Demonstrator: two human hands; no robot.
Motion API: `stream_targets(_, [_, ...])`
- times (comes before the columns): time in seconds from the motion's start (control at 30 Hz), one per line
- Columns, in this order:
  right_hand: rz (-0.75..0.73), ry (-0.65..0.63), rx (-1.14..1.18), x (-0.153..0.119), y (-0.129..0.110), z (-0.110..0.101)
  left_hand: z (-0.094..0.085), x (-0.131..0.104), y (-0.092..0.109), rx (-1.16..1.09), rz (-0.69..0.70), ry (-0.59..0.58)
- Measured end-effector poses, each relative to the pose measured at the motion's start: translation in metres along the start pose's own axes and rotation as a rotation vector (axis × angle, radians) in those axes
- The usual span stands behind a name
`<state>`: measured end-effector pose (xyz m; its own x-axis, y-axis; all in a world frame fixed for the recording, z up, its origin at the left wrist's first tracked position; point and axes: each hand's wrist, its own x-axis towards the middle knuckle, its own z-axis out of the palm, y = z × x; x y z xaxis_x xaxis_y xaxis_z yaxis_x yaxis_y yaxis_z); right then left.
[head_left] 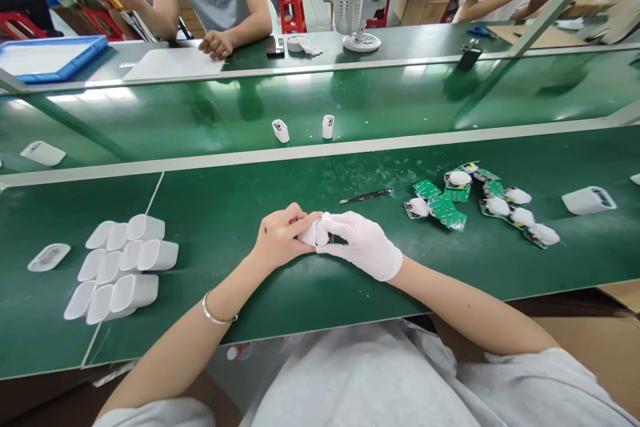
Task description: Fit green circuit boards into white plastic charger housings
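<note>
A small white plastic housing [309,234] lies between my two hands, above the green table in front of me. My bare left hand [280,238] is closed round its left side. My right hand [364,245], in a white glove, pinches the right end with thumb and fingers. The fingers cover much of the housing, so its inside is hidden. Beyond my right hand lie black tweezers [367,196]. Green circuit boards [447,212] with white blobs on them are spread to the right. Several open white housings [135,290] lie in rows at my left.
A white oval piece [49,258] lies at the far left, and another housing [590,200] at the right. Past a pale rail [225,164], two small housings [281,131] stand on a green strip. A co-worker [205,0] sits opposite, near a white fan [361,44].
</note>
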<state>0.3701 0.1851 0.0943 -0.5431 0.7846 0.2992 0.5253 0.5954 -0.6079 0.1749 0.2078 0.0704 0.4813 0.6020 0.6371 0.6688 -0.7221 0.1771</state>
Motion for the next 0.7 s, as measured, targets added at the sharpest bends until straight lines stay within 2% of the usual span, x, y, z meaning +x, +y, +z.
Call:
stream_targets(0.07, [0.05, 0.089, 0.197, -0.001, 0.003, 0.002, 0.0, 0.0, 0.0, -0.056, -0.042, 0.026])
stream_targets(0.13, [0.175, 0.162, 0.482, -0.002, 0.006, 0.004, 0.0, 0.0, 0.001, -0.106, -0.064, 0.057])
stream_targets(0.17, [0.248, 0.156, 0.624, -0.002, 0.007, 0.006, 0.0, 0.0, 0.002, -0.126, -0.057, 0.069])
stream_targets(0.23, [0.364, 0.064, 0.835, 0.0, 0.01, 0.009, 0.001, -0.001, 0.003, -0.162, -0.026, 0.093])
stream_targets(0.3, [0.443, -0.028, 0.912, 0.001, 0.012, 0.012, 0.003, -0.001, 0.006, -0.209, -0.002, 0.105])
stream_targets(0.43, [0.524, -0.017, 0.872, 0.004, 0.012, 0.016, 0.006, -0.002, 0.01, -0.306, 0.0, 0.067])
stream_targets(0.57, [0.389, -0.06, 0.824, 0.005, 0.011, 0.008, 0.003, -0.001, 0.012, -0.368, -0.091, 0.01])
stream_targets(0.63, [0.295, 0.002, 0.583, 0.005, 0.017, -0.002, 0.001, 0.0, 0.011, -0.417, -0.161, -0.051])
stream_targets(0.7, [0.232, 0.11, 0.172, 0.005, 0.03, -0.013, -0.001, 0.001, 0.008, -0.48, -0.22, -0.123])
